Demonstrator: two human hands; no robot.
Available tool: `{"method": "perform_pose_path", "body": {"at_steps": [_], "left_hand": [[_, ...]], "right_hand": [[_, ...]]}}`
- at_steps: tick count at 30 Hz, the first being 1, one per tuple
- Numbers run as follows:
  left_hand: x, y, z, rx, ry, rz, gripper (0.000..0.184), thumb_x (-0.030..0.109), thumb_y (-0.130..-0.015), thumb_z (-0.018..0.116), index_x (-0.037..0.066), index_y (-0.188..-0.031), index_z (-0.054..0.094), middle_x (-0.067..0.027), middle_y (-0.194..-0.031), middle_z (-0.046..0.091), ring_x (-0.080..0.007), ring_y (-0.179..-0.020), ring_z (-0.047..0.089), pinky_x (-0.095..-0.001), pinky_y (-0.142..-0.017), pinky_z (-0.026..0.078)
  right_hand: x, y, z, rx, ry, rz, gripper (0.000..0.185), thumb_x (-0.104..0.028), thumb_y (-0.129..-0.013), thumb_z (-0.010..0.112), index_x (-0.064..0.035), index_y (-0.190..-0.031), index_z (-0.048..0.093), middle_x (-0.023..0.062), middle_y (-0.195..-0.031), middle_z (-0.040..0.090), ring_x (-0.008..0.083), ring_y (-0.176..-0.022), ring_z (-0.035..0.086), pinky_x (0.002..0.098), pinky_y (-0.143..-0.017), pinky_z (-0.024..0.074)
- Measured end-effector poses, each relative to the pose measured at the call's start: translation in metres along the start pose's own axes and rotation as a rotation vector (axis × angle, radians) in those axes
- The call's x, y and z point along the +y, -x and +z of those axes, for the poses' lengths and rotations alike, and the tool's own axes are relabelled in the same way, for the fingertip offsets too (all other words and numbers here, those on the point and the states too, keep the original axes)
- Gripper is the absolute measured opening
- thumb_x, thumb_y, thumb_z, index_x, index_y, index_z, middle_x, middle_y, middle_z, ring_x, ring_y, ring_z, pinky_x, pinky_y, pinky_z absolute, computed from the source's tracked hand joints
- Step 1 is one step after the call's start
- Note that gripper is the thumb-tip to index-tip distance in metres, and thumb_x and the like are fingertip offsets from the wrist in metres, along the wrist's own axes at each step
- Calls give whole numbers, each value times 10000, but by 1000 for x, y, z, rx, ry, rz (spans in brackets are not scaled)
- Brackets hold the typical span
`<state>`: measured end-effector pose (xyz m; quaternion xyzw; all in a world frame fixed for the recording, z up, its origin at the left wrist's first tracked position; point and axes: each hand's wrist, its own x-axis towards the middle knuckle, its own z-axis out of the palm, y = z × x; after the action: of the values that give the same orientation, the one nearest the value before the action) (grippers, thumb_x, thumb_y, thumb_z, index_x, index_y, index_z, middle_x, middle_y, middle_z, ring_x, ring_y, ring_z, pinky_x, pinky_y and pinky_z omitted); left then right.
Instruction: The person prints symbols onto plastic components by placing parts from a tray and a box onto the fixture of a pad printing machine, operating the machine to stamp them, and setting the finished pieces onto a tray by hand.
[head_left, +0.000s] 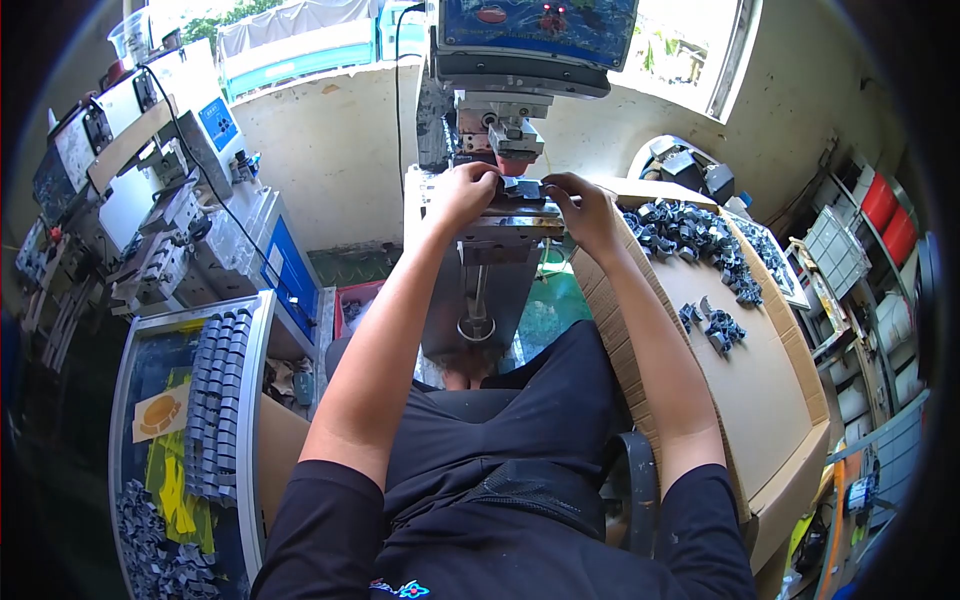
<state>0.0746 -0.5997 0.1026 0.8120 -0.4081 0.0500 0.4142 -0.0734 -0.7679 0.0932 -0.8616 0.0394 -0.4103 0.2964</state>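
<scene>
A small dark grey plastic part [524, 189] lies at the work spot of a pad printing machine [535, 60], just under its reddish pad [517, 164]. My left hand [468, 193] closes its fingertips at the part's left side. From the right, my right hand [585, 208] has its thumb and fingers pinched at the opposite edge. The fingers partly cover the part, so its full shape is hidden. Both wrists rest close to the metal fixture [510, 225] below.
To the right, an open cardboard box [770, 400] holds many loose dark grey parts [690, 235]. At the left, a metal-framed tray table [262, 340] carries rows of grey parts [217, 400], yellow strips [175, 490] and a loose heap. Another machine [215, 220] stands beyond it.
</scene>
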Motion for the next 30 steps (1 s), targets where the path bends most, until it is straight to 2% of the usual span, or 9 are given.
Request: {"method": "perform_pose_path", "body": {"at_steps": [3, 9, 12, 15, 19, 23, 25, 28, 30], "left_hand": [[2, 3, -1, -3, 33, 24, 397, 370, -895, 497, 170, -1161, 714, -99, -1004, 726, -267, -1027, 664, -396, -1045, 380], [0, 4, -1, -29, -37, 101, 480, 458, -827, 682, 129, -1176, 689, -129, -1046, 708, -254, -1013, 663, -368, -895, 506], [-6, 3, 1, -13, 197, 84, 552, 511, -793, 727, 89, -1145, 678, -124, -1055, 701, -247, -1010, 664, -366, -909, 498], [-3, 7, 0, 42, 172, 64, 562, 513, -797, 729, 56, -1119, 670, -119, -1049, 697, -228, -1011, 661, -354, -907, 496], [5, 4, -7, 95, 97, -113, 479, 482, -842, 664, 66, -1080, 671, -157, -1000, 715, -298, -1024, 655, -369, -950, 461], [-1, 3, 2, 314, 180, -83, 472, 438, -851, 641, 9, -1047, 657, -178, -962, 717, -345, -967, 670, -388, -933, 474], [0, 7, 1, 372, 313, -62, 431, 361, -863, 665, -25, -1053, 633, -180, -970, 713, -302, -911, 685, -371, -840, 517], [0, 20, -6, 471, 479, 22, 359, 259, -889, 673, -43, -1068, 599, -142, -943, 707, -195, -891, 673, -311, -802, 515], [-3, 42, -13, 437, 554, 101, 321, 236, -909, 650, -41, -1063, 597, -127, -937, 703, -173, -873, 658, -298, -798, 507]], "right_hand": [[-7, -2, 0, -15, 46, -7, 198, -159, -884, 681, -28, -1028, 715, 137, -957, 727, 253, -895, 708, 344, -778, 525], [-2, -6, 9, -11, -85, 63, 200, -129, -845, 726, -17, -1011, 721, 135, -932, 735, 226, -869, 722, 328, -767, 533], [2, -10, 23, 23, -176, 118, 211, -132, -835, 743, -14, -1009, 722, 135, -914, 740, 202, -877, 722, 315, -771, 533], [-2, -15, 33, -7, -147, 97, 199, -122, -863, 721, -10, -1027, 719, 119, -941, 745, 177, -896, 717, 289, -803, 530], [-14, -19, 38, -66, -58, 98, 204, -130, -868, 720, -18, -1038, 715, 109, -953, 749, 173, -909, 715, 296, -832, 525], [-15, -27, 39, -144, 116, 86, 218, -229, -878, 708, -74, -1031, 716, 129, -983, 735, 262, -952, 698, 359, -860, 512], [-24, -29, 36, -172, 215, 63, 234, -312, -884, 692, -114, -1006, 714, 151, -999, 718, 338, -998, 669, 419, -877, 500], [-43, -28, 29, -238, 368, 100, 247, -333, -905, 665, -135, -1049, 699, 171, -1064, 697, 361, -1046, 641, 449, -902, 483], [-33, -30, 30, -270, 328, 121, 263, -338, -917, 653, -127, -1069, 691, 174, -1080, 692, 359, -1044, 643, 441, -898, 485]]}}
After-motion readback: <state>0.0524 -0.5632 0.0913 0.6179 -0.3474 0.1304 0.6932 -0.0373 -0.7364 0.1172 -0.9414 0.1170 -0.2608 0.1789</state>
